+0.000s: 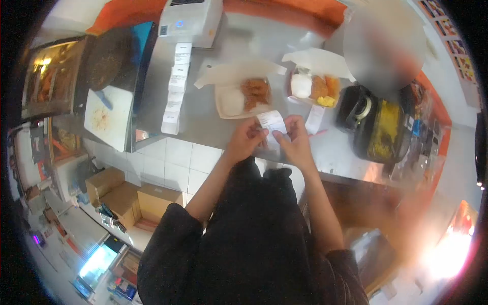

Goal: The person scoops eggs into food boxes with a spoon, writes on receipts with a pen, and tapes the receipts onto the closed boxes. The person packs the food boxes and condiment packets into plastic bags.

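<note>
Both hands meet at the counter's front edge around a small white printed receipt (272,122). My left hand (247,138) pinches its left side, and my right hand (295,141) grips its right side. Just beyond them stands an open paper food box (222,111) with white rice and reddish-brown fried pieces. Farther right is a second open food box (292,90) holding rice, a brown piece and something yellow. Another paper slip (315,119) hangs from the front of that second box.
A receipt printer (190,23) at the back feeds out a long strip of receipts (175,94). To the left lies a white cutting board (109,117) with a knife. Black containers (361,122), one with yellow food, stand right. Cardboard boxes (160,201) sit below, left.
</note>
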The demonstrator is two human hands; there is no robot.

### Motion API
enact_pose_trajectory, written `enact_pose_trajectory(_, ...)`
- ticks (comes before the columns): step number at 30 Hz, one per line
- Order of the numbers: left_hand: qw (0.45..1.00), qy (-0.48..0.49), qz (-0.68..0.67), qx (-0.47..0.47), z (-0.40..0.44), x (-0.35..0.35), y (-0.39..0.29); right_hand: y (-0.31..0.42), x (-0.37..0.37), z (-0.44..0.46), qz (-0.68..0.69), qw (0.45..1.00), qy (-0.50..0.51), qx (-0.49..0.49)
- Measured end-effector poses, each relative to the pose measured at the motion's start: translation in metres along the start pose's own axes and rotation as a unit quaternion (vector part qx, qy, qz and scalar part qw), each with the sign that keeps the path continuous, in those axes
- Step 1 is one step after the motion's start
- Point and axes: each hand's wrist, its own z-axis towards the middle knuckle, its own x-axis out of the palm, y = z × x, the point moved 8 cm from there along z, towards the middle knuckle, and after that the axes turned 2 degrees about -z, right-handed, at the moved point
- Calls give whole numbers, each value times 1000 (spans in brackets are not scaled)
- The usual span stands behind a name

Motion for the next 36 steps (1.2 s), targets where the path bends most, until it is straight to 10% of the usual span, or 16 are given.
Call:
enact_pose_trajectory(4,952,-36,289,90,20,-4,-23,-116,-18,-14,-38,994,0,105)
enact_pose_trajectory(6,760,-63,585,277,24,-2,-38,-137,-25,-28,-222,974,-52,-13)
enact_pose_trajectory(28,764,7,569,304,45,-19,7,-83,21,27,-415,903,27,106)
enact_pose_trajectory(31,792,8,561,241,35,-13,34,0,-52,44,-258,958,-87,93)
enact_pose_trajectory(33,790,3,564,242,31,-12,44,77,-138,70,-402,871,-247,-139)
enact_pose_trajectory(36,783,-14,577,230,24,-9,54,105,-267,141,-501,804,-307,-91)
